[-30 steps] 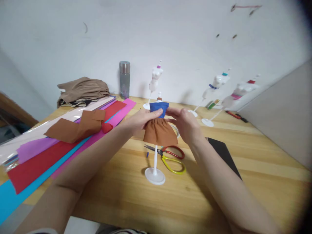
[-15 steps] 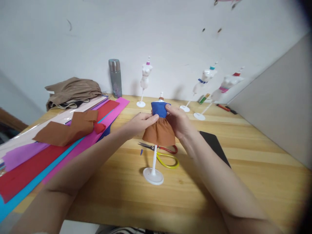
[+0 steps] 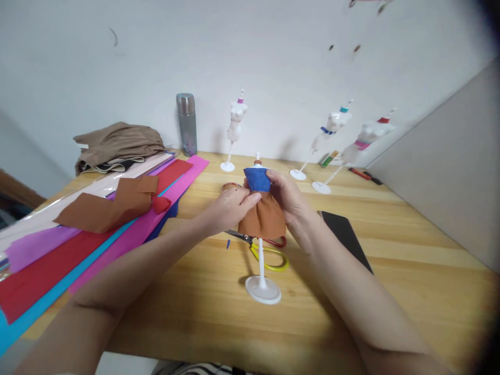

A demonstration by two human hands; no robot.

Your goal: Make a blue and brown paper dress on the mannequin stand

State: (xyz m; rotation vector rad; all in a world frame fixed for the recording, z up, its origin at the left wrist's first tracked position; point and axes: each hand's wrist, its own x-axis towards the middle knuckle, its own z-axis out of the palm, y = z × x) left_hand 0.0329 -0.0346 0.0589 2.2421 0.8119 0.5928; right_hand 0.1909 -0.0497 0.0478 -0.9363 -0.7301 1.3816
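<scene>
A miniature dress-form mannequin on a white stand is held between my hands. It wears a strapless blue top and a gathered brown skirt. My left hand grips it at the waist, thumb pressed on the skirt's upper edge. My right hand closes round the other side, its thumb at the top's upper edge and its other fingers hidden behind. Behind and below the skirt lie scissors with one yellow and one red handle, partly covered. Beside their blades is a small blue scrap.
Colourful cloth strips and brown pieces lie at left, with folded tan cloth behind. A flask and three bare-skirted mannequins, one with a pink collar, stand along the wall. A black flat object lies at right.
The mannequin's base has swung to the right and slightly nearer. My left hand has moved right and a little lower, its thumb now on the skirt's waist. The right hand keeps its hold.
</scene>
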